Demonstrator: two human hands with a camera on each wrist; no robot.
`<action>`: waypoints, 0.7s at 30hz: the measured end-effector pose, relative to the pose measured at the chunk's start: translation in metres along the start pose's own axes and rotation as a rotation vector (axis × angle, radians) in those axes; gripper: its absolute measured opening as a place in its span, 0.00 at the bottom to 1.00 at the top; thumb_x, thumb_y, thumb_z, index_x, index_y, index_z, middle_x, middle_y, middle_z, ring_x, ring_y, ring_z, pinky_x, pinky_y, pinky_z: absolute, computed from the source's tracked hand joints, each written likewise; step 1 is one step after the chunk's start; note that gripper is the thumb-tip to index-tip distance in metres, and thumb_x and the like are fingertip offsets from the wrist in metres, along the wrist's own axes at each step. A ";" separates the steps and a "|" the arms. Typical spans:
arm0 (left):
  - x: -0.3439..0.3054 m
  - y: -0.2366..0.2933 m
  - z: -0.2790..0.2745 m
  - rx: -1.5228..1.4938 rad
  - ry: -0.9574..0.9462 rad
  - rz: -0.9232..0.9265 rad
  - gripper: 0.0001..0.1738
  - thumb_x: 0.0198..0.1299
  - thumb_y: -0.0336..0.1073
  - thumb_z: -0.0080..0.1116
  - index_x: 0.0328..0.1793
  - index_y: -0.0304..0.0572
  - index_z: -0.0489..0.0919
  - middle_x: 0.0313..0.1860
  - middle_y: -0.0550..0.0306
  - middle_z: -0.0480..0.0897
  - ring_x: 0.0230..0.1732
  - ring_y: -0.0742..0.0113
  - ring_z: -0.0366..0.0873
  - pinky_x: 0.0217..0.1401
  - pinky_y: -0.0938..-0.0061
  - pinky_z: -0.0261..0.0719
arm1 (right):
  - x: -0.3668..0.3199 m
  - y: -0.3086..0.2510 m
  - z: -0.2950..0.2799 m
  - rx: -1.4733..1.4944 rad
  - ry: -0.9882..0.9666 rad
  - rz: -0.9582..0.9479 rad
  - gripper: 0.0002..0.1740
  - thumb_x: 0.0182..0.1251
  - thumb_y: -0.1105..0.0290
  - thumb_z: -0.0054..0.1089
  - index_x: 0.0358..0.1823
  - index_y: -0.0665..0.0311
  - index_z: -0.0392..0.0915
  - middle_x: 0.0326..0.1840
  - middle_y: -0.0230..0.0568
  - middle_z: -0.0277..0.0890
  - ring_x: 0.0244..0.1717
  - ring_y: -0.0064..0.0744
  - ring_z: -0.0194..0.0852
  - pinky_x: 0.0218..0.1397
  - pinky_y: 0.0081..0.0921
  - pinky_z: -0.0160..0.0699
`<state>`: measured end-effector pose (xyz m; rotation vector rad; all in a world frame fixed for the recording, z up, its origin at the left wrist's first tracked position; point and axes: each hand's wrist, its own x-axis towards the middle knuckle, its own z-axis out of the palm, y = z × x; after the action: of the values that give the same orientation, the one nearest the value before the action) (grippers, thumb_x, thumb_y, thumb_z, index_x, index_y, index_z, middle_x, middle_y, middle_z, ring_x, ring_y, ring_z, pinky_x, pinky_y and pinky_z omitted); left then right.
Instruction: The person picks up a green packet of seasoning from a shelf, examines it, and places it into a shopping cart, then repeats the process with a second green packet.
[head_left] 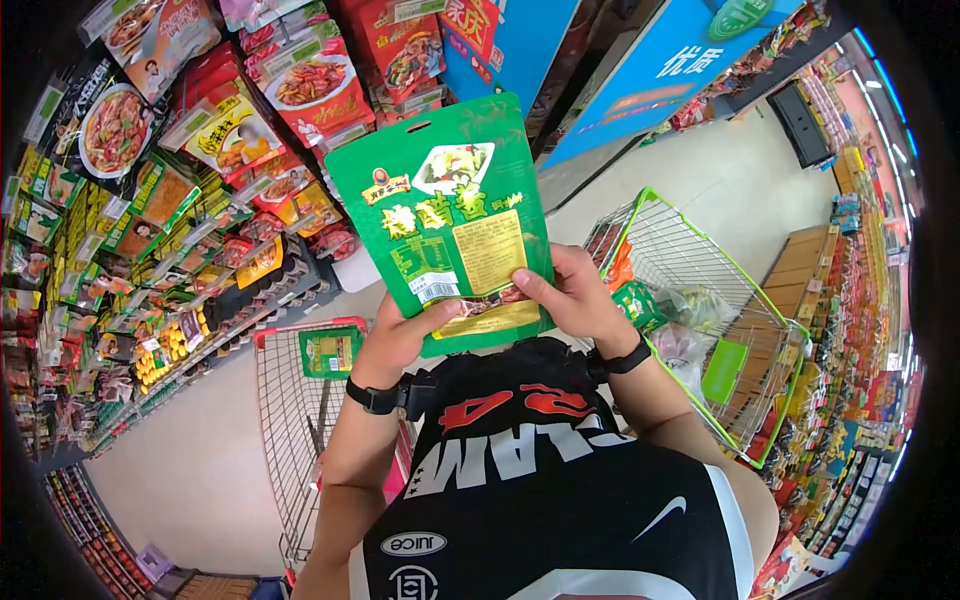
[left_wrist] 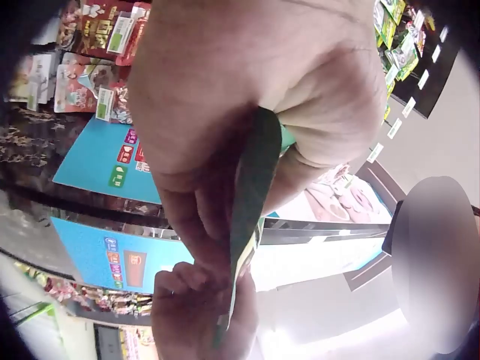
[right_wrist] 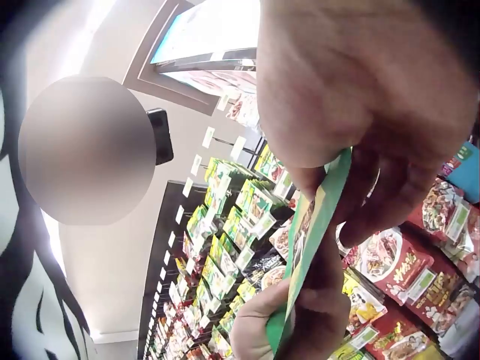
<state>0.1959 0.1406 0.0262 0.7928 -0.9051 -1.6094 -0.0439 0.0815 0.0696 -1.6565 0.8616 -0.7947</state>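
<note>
Left hand (left_wrist: 255, 82) looms closest to its wrist camera, its grip closed on one side of a green packet (head_left: 385, 225), thumb on one face and fingers behind. The right hand (head_left: 580, 300) pinches the other side in much the same way. Seen from the head, the thumbs press on the packet's lower part, at about seven and four o'clock of it, and its printed panels and barcode face the wearer. It leans slightly left, and the hanging hole at its top is free of any hook.

So the picking-up looks done, and the packet seems to be at the looking-over stage. Whether the reading is finished cannot be told. Left, as I judge it, is putting the packet down, since it is in neither cart nor on the rack. Where it should go the pictures do not settle.

Outward from the packet, the rack (head_left: 290, 260) of hanging goods runs from eight to twelve o'clock. A blue panel (head_left: 640, 100) stands at two. Toward four is a green-rimmed cart (head_left: 804, 332) with bags (head_left: 690, 310) inside. At seven, a red-rimmed cart (head_left: 300, 325) has a smaller-looking green pack (head_left: 332, 352) in it, so at least one item appears to be loaded there.
</note>
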 end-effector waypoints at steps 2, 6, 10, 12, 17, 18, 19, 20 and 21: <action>-0.002 0.001 -0.004 -0.006 -0.007 -0.005 0.25 0.66 0.22 0.63 0.70 0.33 0.75 0.62 0.55 0.83 0.62 0.66 0.81 0.65 0.69 0.78 | 0.001 0.002 0.002 0.049 -0.017 0.043 0.12 0.77 0.70 0.60 0.53 0.71 0.82 0.40 0.41 0.88 0.41 0.19 0.81 0.46 0.26 0.81; -0.002 0.003 -0.009 -0.021 -0.008 0.011 0.28 0.67 0.22 0.63 0.73 0.34 0.72 0.65 0.56 0.81 0.64 0.67 0.79 0.67 0.68 0.77 | 0.010 -0.002 0.008 0.065 -0.007 0.010 0.13 0.78 0.70 0.60 0.54 0.72 0.82 0.41 0.40 0.88 0.42 0.18 0.80 0.47 0.25 0.81; 0.003 0.008 -0.007 -0.037 0.003 0.042 0.28 0.67 0.22 0.62 0.73 0.35 0.72 0.65 0.56 0.81 0.64 0.67 0.78 0.67 0.68 0.77 | 0.018 -0.003 0.003 0.073 -0.037 0.015 0.13 0.79 0.70 0.59 0.55 0.72 0.82 0.42 0.38 0.87 0.43 0.19 0.80 0.48 0.24 0.81; 0.007 0.009 -0.007 -0.017 0.007 0.062 0.28 0.67 0.21 0.62 0.73 0.35 0.72 0.65 0.56 0.81 0.64 0.67 0.78 0.67 0.68 0.77 | 0.024 -0.002 0.000 0.085 -0.053 0.012 0.14 0.79 0.69 0.59 0.56 0.72 0.81 0.43 0.38 0.87 0.43 0.19 0.79 0.48 0.24 0.80; 0.018 0.020 -0.007 0.077 0.004 0.085 0.27 0.68 0.22 0.61 0.73 0.35 0.72 0.65 0.56 0.81 0.63 0.68 0.78 0.66 0.69 0.77 | 0.049 0.013 -0.010 0.104 -0.102 0.003 0.14 0.79 0.69 0.58 0.56 0.73 0.81 0.47 0.38 0.86 0.47 0.19 0.78 0.50 0.23 0.80; 0.021 0.023 -0.007 0.091 0.019 0.086 0.27 0.68 0.22 0.61 0.73 0.35 0.72 0.65 0.56 0.81 0.63 0.68 0.78 0.66 0.69 0.77 | 0.057 0.018 -0.011 0.122 -0.109 -0.005 0.14 0.79 0.69 0.59 0.58 0.72 0.80 0.48 0.38 0.85 0.48 0.19 0.78 0.51 0.24 0.79; 0.023 0.027 -0.005 0.108 0.034 0.088 0.26 0.69 0.22 0.60 0.73 0.35 0.72 0.65 0.56 0.81 0.63 0.68 0.78 0.66 0.69 0.76 | 0.065 0.024 -0.013 0.142 -0.116 -0.015 0.15 0.78 0.70 0.60 0.59 0.72 0.78 0.49 0.39 0.85 0.49 0.20 0.78 0.53 0.24 0.79; 0.027 0.029 -0.003 0.126 0.047 0.089 0.26 0.69 0.22 0.60 0.73 0.35 0.72 0.65 0.56 0.81 0.63 0.68 0.78 0.66 0.69 0.76 | 0.073 0.031 -0.013 0.164 -0.121 -0.025 0.16 0.78 0.70 0.60 0.61 0.71 0.77 0.50 0.39 0.84 0.50 0.20 0.78 0.54 0.24 0.79; 0.031 0.031 -0.002 0.181 0.082 0.094 0.25 0.70 0.22 0.59 0.73 0.34 0.71 0.65 0.55 0.81 0.63 0.68 0.78 0.66 0.69 0.76 | 0.081 0.038 -0.010 0.148 -0.050 -0.052 0.20 0.75 0.70 0.63 0.64 0.70 0.75 0.54 0.41 0.82 0.53 0.24 0.78 0.56 0.27 0.78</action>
<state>0.2062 0.1054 0.0511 0.9214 -1.0243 -1.4177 -0.0164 0.0007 0.0419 -1.5666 0.7108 -0.8293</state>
